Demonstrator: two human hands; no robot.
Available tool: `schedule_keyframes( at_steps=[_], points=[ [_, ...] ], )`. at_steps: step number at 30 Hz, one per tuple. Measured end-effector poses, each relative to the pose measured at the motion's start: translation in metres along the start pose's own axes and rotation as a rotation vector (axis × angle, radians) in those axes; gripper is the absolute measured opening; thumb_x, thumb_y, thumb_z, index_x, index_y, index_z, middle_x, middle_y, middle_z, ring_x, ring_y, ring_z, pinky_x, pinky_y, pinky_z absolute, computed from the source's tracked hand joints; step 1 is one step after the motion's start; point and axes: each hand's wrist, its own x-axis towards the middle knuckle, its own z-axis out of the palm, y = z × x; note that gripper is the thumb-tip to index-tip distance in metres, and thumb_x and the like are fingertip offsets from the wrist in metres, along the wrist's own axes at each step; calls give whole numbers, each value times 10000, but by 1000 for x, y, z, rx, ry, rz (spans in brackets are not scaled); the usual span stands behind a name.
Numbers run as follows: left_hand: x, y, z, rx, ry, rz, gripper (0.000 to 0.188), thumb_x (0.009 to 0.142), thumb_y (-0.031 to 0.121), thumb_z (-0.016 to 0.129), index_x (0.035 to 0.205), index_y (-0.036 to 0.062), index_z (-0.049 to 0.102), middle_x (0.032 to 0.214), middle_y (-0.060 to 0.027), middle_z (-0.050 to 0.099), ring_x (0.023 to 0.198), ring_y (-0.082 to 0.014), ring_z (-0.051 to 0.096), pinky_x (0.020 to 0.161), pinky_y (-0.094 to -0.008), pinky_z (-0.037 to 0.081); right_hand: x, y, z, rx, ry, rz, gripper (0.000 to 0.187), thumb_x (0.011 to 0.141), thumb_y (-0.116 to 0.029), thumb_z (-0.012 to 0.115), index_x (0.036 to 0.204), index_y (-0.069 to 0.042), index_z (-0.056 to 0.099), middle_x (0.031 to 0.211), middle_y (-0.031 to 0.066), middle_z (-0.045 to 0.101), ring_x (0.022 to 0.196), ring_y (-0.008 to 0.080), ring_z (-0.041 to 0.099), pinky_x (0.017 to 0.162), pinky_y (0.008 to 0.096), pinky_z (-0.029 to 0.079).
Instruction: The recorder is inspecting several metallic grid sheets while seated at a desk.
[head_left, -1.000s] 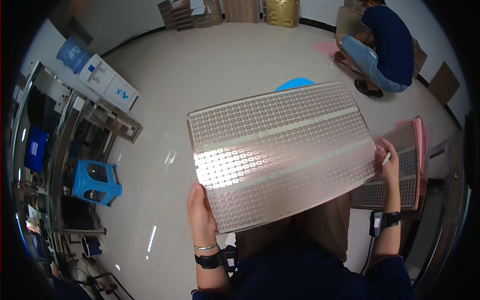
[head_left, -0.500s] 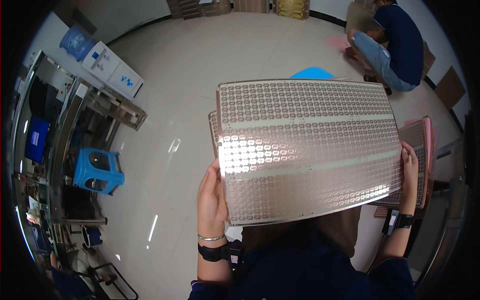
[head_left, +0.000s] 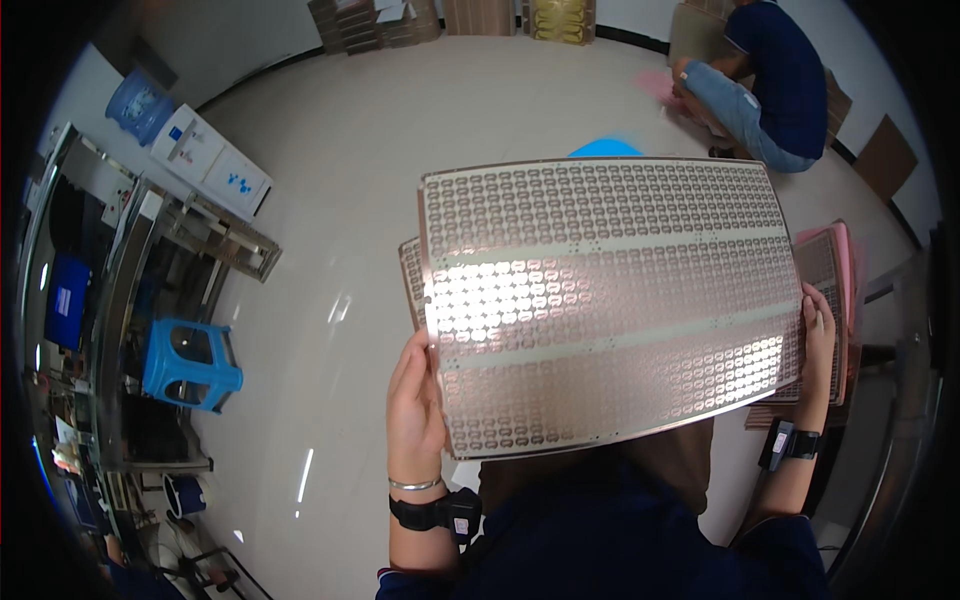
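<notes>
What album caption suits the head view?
Left fingers and right fingers hold a patterned panel by its sides; a person crouches beyond.

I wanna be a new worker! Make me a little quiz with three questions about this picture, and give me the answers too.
1. True or false: the left hand and the right hand hold opposite sides of the large thin rectangular patterned panel.

2. Pick one: what colour is the plastic stool with cut-out sides?
A) red
B) blue
C) yellow

3. Fill in the blank: a big round blue bottle sits on top of the white boxy ____.

Key:
1. True
2. B
3. water dispenser
</notes>
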Motion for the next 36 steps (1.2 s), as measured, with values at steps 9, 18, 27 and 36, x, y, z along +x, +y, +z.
schedule_keyframes(
  at_steps=[9,18,27,36],
  points=[
    [-3,3,-1,69,61,80,292,991,158,476,1225,-16,500,1109,-82,616,1000,-145,596,873,-281,488,-11,-17,-6,312,-83,72,301,988,-242,500,1127,11,581,1005,31,616,914,86,552,803,218,427],
    [-5,18,7,138,76,352,267,956,95,539,1206,8,504,1144,-94,608,1015,-154,591,898,-310,490,-18,-41,-6,346,34,-140,262,983,-218,502,1132,-11,561,1013,23,609,961,88,541,838,231,414],
    [4,12,41,205,25,194,311,938,39,528,1243,4,480,1298,-152,529,1194,-202,520,1004,-353,446,-118,41,-51,552,47,-260,371,993,-202,456,1314,-16,441,1322,122,512,1162,205,547,998,320,420],
    [-9,0,37,-70,-180,-282,529,960,66,453,1436,-35,247,1420,-176,406,1266,-265,460,1053,-379,406,-47,-16,-25,748,27,-129,417,979,-177,471,1356,-12,400,1344,142,493,1186,216,531,1016,333,414]
  ],
)
